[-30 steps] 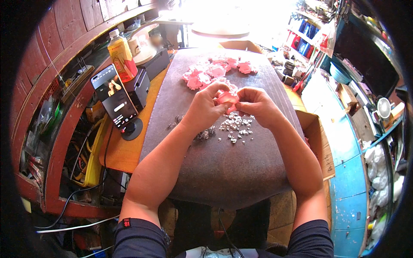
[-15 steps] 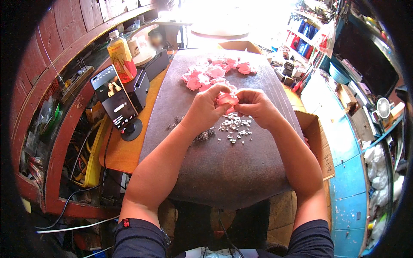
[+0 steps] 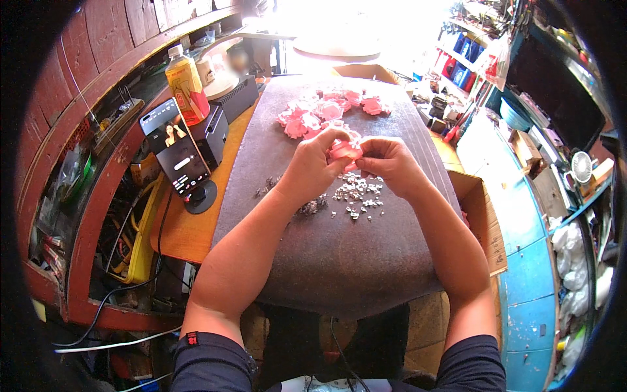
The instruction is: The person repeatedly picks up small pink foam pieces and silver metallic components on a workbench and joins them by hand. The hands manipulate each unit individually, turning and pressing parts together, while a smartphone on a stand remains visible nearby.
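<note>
Two bare hands meet above the middle of a dark table [image 3: 353, 261], working on one pink flower [image 3: 343, 151]. The left hand [image 3: 315, 162] pinches the flower from the left, thumb on its near side and the index finger bent over its far side. The right hand [image 3: 390, 164] closes on the flower's right edge, thumb and fingertips drawn together; how much petal lies between them I cannot tell. Both wrists bend inward, and the forearms reach in from the near left and near right.

Just beyond the hands, a cluster of pink flowers [image 3: 302, 121] spreads over the far part of the table, some touching or overlapping. Just nearer than the hands, small shiny pieces [image 3: 356, 191] lie scattered. To their left, partly hidden by the left forearm, sits a dark wiry heap [image 3: 313, 204].

Left of the table, on an orange wooden top [image 3: 183, 238], a phone [image 3: 171, 140] leans upright on a stand with a round black base [image 3: 201, 197], its screen lit. Behind it are a black box [image 3: 212, 135] and a bottle [image 3: 185, 86] with a yellow and red label. On the right, an open cardboard box [image 3: 482, 215] stands just beside the table, next to a blue cabinet [image 3: 530, 287]; a small white fan [image 3: 581, 165] is farther right.
</note>
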The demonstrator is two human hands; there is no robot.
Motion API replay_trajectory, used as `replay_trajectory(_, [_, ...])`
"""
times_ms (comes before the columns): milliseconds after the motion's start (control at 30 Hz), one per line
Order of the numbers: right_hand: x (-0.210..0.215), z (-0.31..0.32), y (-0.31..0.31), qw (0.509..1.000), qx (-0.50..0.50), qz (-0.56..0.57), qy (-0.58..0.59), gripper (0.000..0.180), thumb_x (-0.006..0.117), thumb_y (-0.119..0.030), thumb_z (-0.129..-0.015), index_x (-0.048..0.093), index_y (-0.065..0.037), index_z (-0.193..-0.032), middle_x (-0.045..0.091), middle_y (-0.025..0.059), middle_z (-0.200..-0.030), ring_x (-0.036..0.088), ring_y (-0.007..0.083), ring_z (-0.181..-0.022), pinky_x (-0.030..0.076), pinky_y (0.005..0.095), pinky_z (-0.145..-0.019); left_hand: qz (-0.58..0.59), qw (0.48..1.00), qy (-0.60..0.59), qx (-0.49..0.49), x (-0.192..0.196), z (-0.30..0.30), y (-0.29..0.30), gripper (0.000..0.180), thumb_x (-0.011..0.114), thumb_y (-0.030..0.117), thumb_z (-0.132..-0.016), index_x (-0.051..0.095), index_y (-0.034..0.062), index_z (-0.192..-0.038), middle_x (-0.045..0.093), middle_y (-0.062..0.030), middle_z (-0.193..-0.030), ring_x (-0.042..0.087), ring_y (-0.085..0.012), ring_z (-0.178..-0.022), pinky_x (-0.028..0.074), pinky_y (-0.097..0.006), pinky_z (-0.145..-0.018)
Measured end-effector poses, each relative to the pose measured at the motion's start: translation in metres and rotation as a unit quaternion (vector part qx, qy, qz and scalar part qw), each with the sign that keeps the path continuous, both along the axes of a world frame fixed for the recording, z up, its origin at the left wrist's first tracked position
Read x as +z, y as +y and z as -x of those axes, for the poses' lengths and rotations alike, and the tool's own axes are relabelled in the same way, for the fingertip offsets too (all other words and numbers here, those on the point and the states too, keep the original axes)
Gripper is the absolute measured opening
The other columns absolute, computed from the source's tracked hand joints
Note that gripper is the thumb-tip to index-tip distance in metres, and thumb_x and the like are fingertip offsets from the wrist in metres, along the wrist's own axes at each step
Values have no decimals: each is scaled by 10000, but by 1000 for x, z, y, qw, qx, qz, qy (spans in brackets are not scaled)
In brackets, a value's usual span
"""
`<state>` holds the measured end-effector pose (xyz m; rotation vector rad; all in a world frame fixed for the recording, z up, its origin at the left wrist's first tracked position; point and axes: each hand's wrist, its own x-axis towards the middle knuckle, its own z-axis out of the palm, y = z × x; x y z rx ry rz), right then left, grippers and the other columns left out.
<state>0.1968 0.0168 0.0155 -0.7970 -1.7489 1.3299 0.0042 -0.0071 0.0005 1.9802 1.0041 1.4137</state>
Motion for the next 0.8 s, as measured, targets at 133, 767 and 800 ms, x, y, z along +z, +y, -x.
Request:
replay_trajectory(133, [-1, 0, 1, 1000, 1, -9, -1, 60, 697, -64, -853, 684, -26, -899, 655, -9, -782, 567, 44, -662, 457, 207, -591, 5, 1000, 3, 3, 0, 0, 0, 288, 676, -4, -852, 559, 26, -1113, 634, -29, -916, 624, -66, -785, 520, -226, -645])
replay_trajectory(767, [0, 0, 0, 1000, -3, -12, -14, 78, 698, -67, -855, 690, -18, -915, 659, -9, -811, 565, 52, -687, 463, 218, -623, 14, 1000, -4, -4, 2, 0, -1, 282, 689, 21, -857, 568, 29, -1112, 624, -25, -903, 615, -56, -782, 509, -220, -640])
replay_trajectory(800, [1, 0, -1, 1000, -2, -15, -18, 78, 699, -67, -852, 690, -20, -914, 659, -8, -809, 565, 52, -688, 463, 218, -624, 15, 1000, -4, -4, 2, 0, 0, 282, 691, 22, -858, 568, 29, -1111, 625, -26, -905, 616, -56, -782, 510, -220, -640])
